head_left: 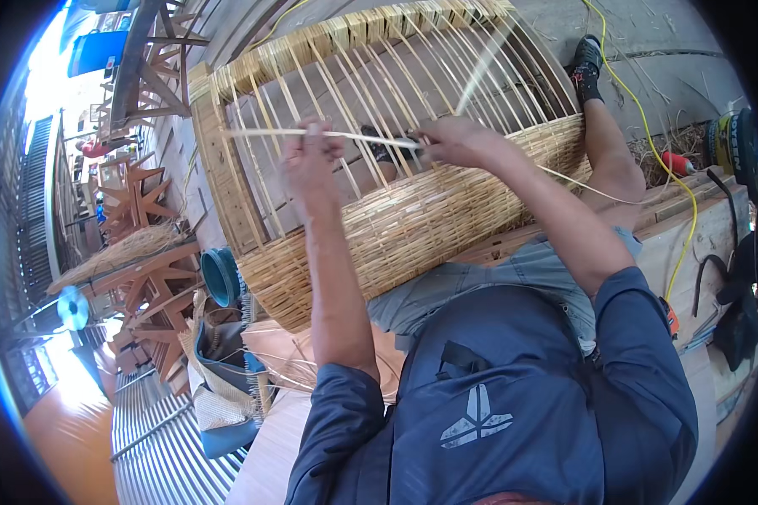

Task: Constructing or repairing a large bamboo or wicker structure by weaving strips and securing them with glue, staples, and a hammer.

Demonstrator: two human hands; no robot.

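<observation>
While the left hand [313, 160] and right hand [456, 141] each hold a pale strip [358, 136] in a closed grip above the partly woven frame [413, 220], a teal bucket [221, 276] sits just beyond the frame's left end and a yellow cord [696, 217] winds past its right. Blur softens the left fingers [315, 133]; bare strands [287, 95] partly cover the left shoe [381, 151].

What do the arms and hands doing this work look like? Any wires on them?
No wires show. The left hand, blurred, and the right hand are human and gloveless, with no watch visible. Both forearms are bare up to a dark blue left sleeve and right sleeve, matching the shirt.
</observation>
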